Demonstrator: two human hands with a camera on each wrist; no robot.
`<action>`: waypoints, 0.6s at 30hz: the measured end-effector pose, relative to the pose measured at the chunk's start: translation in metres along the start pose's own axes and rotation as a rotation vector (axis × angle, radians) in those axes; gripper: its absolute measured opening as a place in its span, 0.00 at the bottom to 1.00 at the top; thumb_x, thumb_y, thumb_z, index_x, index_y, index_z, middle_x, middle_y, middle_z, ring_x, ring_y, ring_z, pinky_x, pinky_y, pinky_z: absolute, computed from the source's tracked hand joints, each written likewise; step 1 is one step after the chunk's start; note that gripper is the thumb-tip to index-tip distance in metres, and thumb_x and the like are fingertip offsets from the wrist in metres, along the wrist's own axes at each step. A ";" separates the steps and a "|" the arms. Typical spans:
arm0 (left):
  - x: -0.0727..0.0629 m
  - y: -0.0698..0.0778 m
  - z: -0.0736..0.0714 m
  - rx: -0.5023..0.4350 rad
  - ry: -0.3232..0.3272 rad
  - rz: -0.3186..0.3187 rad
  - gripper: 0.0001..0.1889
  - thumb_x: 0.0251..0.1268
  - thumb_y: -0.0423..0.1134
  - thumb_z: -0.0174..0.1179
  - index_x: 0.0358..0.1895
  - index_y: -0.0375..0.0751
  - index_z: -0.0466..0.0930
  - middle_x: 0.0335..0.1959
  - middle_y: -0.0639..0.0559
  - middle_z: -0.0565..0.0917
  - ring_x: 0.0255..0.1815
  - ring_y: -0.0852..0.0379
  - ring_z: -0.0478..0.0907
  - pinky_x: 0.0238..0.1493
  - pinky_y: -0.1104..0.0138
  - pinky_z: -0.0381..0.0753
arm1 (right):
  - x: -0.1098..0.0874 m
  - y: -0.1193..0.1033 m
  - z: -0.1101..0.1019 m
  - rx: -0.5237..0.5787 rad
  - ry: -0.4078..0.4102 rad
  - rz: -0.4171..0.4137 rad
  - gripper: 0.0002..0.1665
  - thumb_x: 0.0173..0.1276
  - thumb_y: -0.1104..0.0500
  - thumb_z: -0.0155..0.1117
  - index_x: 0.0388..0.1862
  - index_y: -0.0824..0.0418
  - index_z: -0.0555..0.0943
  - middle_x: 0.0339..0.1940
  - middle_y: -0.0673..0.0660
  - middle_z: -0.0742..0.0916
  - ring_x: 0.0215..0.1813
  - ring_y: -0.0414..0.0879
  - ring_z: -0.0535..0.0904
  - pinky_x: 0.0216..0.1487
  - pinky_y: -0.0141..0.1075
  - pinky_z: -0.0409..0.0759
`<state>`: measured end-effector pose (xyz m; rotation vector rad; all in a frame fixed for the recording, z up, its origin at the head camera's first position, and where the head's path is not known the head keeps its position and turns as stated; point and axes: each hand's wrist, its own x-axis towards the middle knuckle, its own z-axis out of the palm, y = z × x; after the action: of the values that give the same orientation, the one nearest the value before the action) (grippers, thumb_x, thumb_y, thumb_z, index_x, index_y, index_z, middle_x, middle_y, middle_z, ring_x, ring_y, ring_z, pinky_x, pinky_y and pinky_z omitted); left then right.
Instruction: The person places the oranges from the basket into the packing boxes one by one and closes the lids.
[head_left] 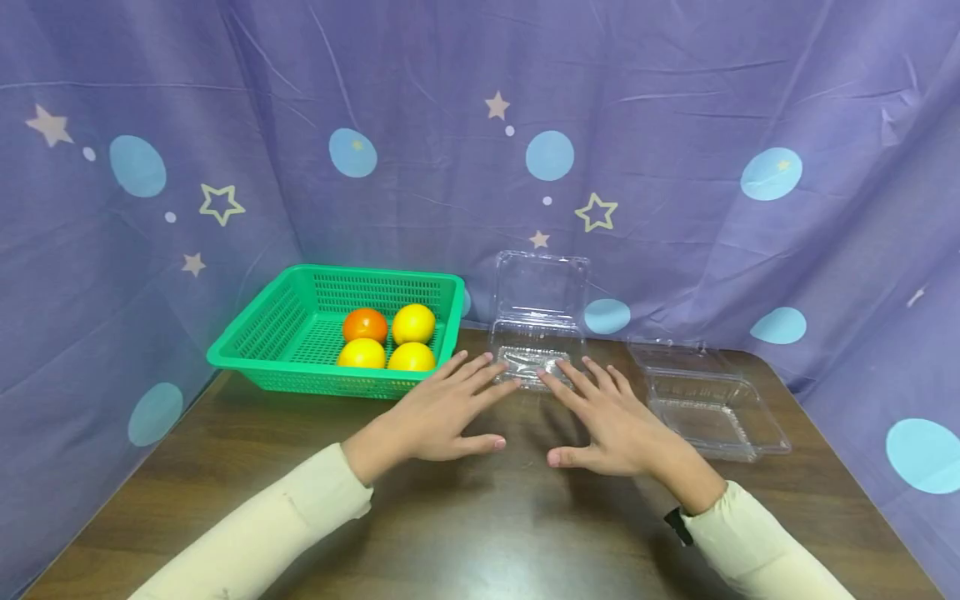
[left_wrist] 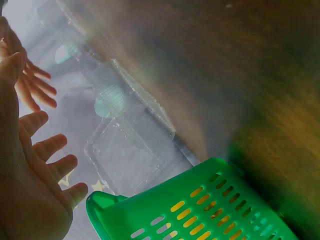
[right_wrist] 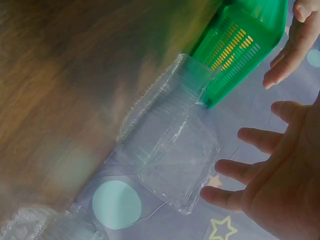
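My left hand [head_left: 442, 408] is spread above the table, fingers straight, holding nothing. Opposite it, my right hand [head_left: 618, 425] is likewise spread with its palm down and nothing in it. Just beyond the fingertips stands a clear plastic clamshell box [head_left: 542, 333], its lid raised; both wrist views also show it, apart from the fingers. Left of the hands is a green plastic basket [head_left: 300, 367]. In its right half lie one orange-red round fruit [head_left: 365, 326] and several yellow ones, such as the yellow fruit [head_left: 413, 323]. A second clear clamshell box [head_left: 712, 417] lies opened at the right.
The brown wooden table [head_left: 480, 533] carries everything. A purple curtain [head_left: 450, 125] with stars and blue dots hangs close behind and along both sides. The basket's right wall stands near the left fingertips.
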<state>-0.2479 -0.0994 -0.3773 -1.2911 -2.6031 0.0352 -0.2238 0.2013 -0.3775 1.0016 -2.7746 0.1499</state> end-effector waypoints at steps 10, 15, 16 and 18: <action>0.016 -0.017 -0.010 -0.031 0.073 -0.158 0.37 0.76 0.67 0.44 0.80 0.52 0.62 0.79 0.46 0.64 0.81 0.41 0.55 0.79 0.43 0.50 | 0.017 0.012 -0.011 0.113 0.098 0.045 0.49 0.72 0.30 0.58 0.83 0.51 0.59 0.76 0.62 0.72 0.74 0.65 0.68 0.69 0.65 0.66; 0.018 -0.034 -0.024 -0.064 0.114 -0.349 0.36 0.77 0.65 0.46 0.78 0.48 0.64 0.76 0.42 0.67 0.77 0.37 0.61 0.75 0.40 0.59 | 0.029 0.022 -0.014 0.198 0.158 0.088 0.44 0.73 0.34 0.60 0.81 0.53 0.64 0.73 0.62 0.75 0.72 0.63 0.71 0.69 0.60 0.69; 0.018 -0.037 -0.027 -0.073 0.109 -0.384 0.36 0.77 0.65 0.46 0.78 0.48 0.65 0.76 0.41 0.68 0.77 0.37 0.62 0.74 0.40 0.60 | 0.032 0.024 -0.014 0.214 0.169 0.098 0.43 0.74 0.36 0.61 0.80 0.54 0.65 0.73 0.62 0.75 0.72 0.63 0.71 0.69 0.60 0.69; 0.017 -0.045 -0.034 -0.097 0.089 -0.446 0.35 0.77 0.64 0.47 0.78 0.47 0.65 0.75 0.40 0.68 0.76 0.37 0.63 0.73 0.40 0.61 | 0.037 0.028 -0.013 0.246 0.193 0.111 0.40 0.75 0.40 0.62 0.77 0.58 0.68 0.72 0.63 0.77 0.72 0.63 0.72 0.70 0.59 0.69</action>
<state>-0.2855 -0.1156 -0.3356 -0.6923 -2.7773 -0.2218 -0.2680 0.2020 -0.3575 0.8328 -2.6780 0.5834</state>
